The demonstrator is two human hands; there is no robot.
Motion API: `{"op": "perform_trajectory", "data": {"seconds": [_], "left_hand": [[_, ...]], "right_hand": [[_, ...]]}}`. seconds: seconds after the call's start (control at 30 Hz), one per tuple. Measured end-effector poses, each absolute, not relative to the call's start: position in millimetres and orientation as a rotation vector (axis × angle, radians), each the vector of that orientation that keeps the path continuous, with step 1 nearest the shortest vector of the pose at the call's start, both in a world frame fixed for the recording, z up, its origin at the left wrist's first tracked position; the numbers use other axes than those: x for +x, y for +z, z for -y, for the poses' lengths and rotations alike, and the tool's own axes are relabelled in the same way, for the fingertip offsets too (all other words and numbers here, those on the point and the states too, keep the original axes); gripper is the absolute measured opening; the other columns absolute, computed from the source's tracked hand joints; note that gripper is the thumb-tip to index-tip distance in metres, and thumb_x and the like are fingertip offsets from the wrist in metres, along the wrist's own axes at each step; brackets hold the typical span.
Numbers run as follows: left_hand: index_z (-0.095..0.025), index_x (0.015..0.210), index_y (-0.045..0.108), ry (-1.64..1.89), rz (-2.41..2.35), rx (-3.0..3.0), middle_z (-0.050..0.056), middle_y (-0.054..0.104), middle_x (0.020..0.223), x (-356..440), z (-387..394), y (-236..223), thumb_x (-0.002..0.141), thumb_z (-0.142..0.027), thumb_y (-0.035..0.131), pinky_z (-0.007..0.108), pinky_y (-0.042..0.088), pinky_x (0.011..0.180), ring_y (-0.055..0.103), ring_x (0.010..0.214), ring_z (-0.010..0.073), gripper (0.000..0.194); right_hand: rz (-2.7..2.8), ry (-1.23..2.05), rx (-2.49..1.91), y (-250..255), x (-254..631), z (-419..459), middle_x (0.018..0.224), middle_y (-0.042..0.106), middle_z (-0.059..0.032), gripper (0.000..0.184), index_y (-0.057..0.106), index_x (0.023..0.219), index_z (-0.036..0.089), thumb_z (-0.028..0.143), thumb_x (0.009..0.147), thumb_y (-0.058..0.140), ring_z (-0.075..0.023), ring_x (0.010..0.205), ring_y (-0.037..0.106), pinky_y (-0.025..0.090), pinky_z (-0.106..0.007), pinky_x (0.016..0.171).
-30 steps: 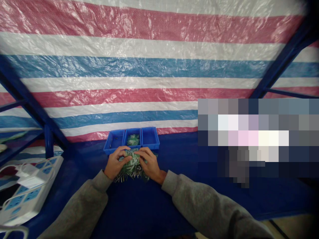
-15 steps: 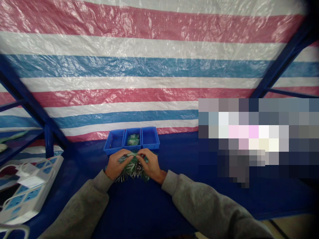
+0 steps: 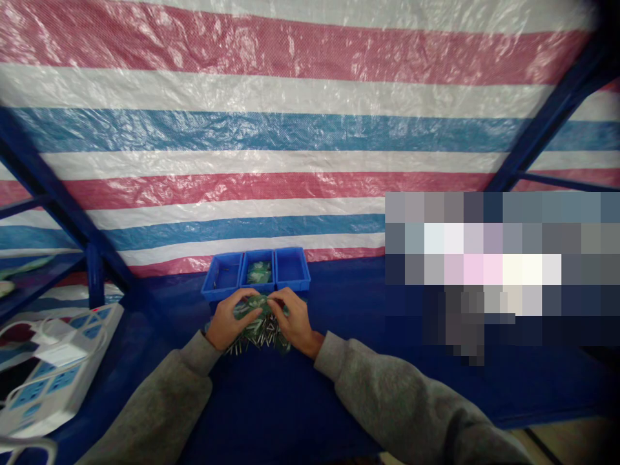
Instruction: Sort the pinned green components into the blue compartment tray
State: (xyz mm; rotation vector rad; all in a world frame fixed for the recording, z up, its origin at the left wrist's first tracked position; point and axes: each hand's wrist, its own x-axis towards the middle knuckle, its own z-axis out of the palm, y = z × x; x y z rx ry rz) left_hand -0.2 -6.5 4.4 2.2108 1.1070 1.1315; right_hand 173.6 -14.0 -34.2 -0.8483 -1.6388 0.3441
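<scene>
My left hand (image 3: 230,321) and my right hand (image 3: 293,320) meet over the blue table, fingers and thumbs closed on a small clear greenish plastic bag (image 3: 252,304). Its upper edge lies between the fingertips; whether anything is inside I cannot make out. Just under the hands lies a pile of thin metal pieces (image 3: 265,336), resembling screws or pins, with more greenish plastic among them. Right behind the hands stand three blue bins: the left bin (image 3: 224,274) has a few tiny pieces, the middle bin (image 3: 258,286) holds greenish bags, and the right bin (image 3: 291,267) shows a bare floor.
A white power strip (image 3: 72,387) with plugs and cables lies at the left. Blue metal frame posts (image 3: 62,213) rise at both sides. A striped plastic sheet (image 3: 271,129) hangs behind the table (image 3: 271,407). The right side is pixelated.
The left fingers have spread a little and more of the greenish bag shows between the hands. Arms and bins stay in place.
</scene>
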Motion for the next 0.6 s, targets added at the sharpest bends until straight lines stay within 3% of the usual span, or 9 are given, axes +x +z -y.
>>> {"op": "perform_trajectory", "data": {"seconds": [0.23,0.43,0.6], "left_hand": [[-0.017,0.082,0.063,1.128,-1.163,2.264,0.005,0.065,0.084,-6.9,-0.2,-2.0,0.079,-0.032,0.061,0.03,0.048,0.078,0.061,0.08,0.0184,0.016],[-0.016,0.086,0.062,1.231,-1.152,2.015,0.004,0.066,0.081,-9.2,-2.9,-12.0,0.076,-0.034,0.064,0.029,0.052,0.073,0.063,0.076,0.0181,0.021],[-0.016,0.087,0.064,1.137,-1.176,2.172,0.005,0.067,0.084,-5.6,2.4,-5.0,0.078,-0.032,0.062,0.028,0.049,0.076,0.062,0.079,0.018,0.019]], "right_hand": [[1.661,0.39,-0.835,-32.4,174.6,13.8,0.087,0.059,-0.005,0.019,0.059,0.102,0.019,0.027,0.086,0.054,-0.0149,0.074,0.055,0.047,-0.027,0.069],[1.748,0.373,-0.873,-36.3,173.5,11.5,0.075,0.058,-0.0031,0.014,0.059,0.081,0.018,0.028,0.087,0.052,-0.0149,0.071,0.053,0.044,-0.027,0.068],[1.72,0.36,-0.874,-38.8,173.0,11.1,0.075,0.058,-0.0034,0.016,0.059,0.082,0.017,0.027,0.089,0.048,-0.0138,0.069,0.053,0.044,-0.025,0.066]]}}
